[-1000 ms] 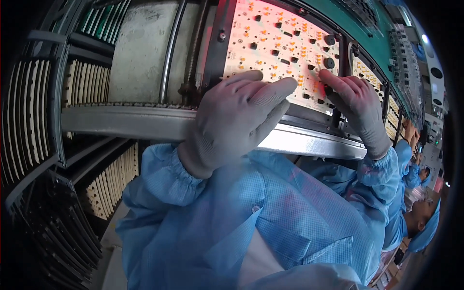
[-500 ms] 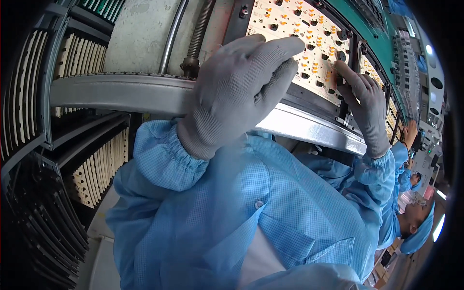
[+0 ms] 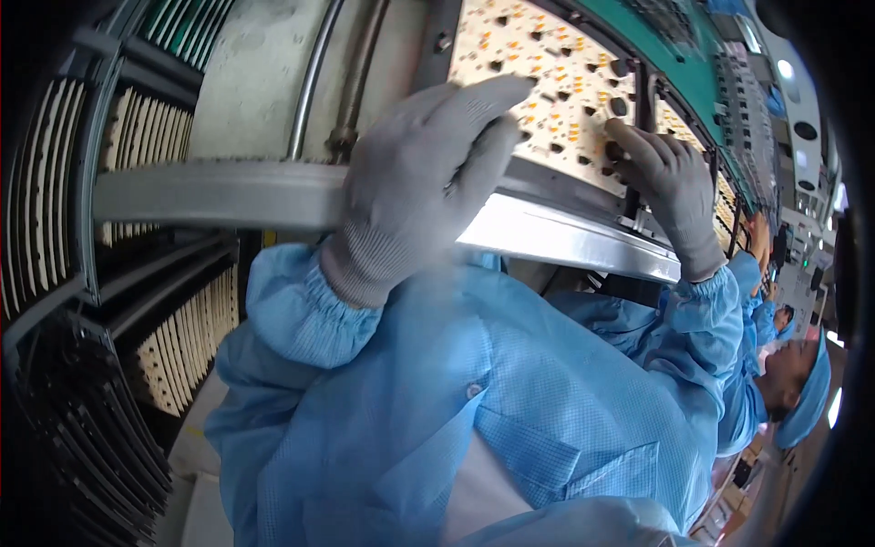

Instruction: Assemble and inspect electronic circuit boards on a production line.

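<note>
The circuit board (image 3: 567, 84) sits in a dark frame (image 3: 547, 182), likely for steadiness. Your left hand (image 3: 412, 178) hovers over its near-left corner, thumb narrowly parted; I can't tell whether your curled right hand (image 3: 673, 175) holds anything.

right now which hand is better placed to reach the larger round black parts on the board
Probably the right hand: its fingertips are close to the round black parts on the board, while the left hand sits farther off, toward the board's left.
</note>
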The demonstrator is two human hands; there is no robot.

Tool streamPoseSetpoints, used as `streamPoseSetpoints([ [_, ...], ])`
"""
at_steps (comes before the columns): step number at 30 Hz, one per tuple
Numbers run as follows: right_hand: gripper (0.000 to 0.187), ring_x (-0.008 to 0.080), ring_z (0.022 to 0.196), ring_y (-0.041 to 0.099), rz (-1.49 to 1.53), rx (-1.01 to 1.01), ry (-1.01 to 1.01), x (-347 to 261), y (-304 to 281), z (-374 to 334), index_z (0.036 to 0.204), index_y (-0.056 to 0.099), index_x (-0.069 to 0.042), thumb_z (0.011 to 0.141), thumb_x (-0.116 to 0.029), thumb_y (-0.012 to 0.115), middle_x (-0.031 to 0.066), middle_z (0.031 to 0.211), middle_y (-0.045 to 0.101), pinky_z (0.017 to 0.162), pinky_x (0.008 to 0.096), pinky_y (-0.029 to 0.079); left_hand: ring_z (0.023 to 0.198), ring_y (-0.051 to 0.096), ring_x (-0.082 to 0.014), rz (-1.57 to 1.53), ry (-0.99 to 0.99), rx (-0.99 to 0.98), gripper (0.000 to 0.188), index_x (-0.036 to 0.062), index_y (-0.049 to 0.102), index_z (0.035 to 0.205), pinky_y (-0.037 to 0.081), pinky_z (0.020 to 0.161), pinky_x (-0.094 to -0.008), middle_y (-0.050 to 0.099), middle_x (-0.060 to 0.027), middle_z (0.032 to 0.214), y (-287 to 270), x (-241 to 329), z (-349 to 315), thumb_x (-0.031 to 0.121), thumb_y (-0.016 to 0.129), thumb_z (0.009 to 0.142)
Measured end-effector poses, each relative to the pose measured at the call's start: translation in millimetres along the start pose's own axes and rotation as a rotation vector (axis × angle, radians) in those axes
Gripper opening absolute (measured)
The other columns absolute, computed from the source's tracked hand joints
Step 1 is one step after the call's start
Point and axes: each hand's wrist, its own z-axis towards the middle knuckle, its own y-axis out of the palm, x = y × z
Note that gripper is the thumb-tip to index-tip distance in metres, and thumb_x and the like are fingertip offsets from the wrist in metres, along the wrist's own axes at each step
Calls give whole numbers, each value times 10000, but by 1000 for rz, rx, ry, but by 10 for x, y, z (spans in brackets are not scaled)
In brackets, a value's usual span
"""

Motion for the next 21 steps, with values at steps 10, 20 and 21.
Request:
streamPoseSetpoints([
  [10, 425, 171, 1096, 654, 600, 325, 915, 1282, 402, -431, 1375, 555, -81, 996, -270, 589, 92, 1202, 684, 919, 292, 489, 894, 634, -348, 213, 123, -109, 360, 20, 627, 1161, 510, 795, -429, 668, -143, 942, -324, 9, -56, -13, 671, 805],
  [20, 400, 369, 1072, 649, 77, -50, 1117, 2943, 1454, -354, 1322, 591, -151, 925, -164, 540, 195, 1208, 652, 892, 458, 516, 783, 629, -326, 353, 167, -226, 314, 13, 630, 1108, 533, 828, -453, 653, -146, 894, -211, 59, 293, -49, 637, 800],
  [21, 387, 380, 1064, 646, 59, -109, 1088, 3046, 1550, -326, 1289, 610, -140, 909, -131, 533, 196, 1197, 655, 886, 475, 518, 783, 629, -326, 368, 181, -235, 314, 13, 630, 1108, 533, 828, -453, 653, -146, 894, -188, 66, 319, -49, 637, 800],
])
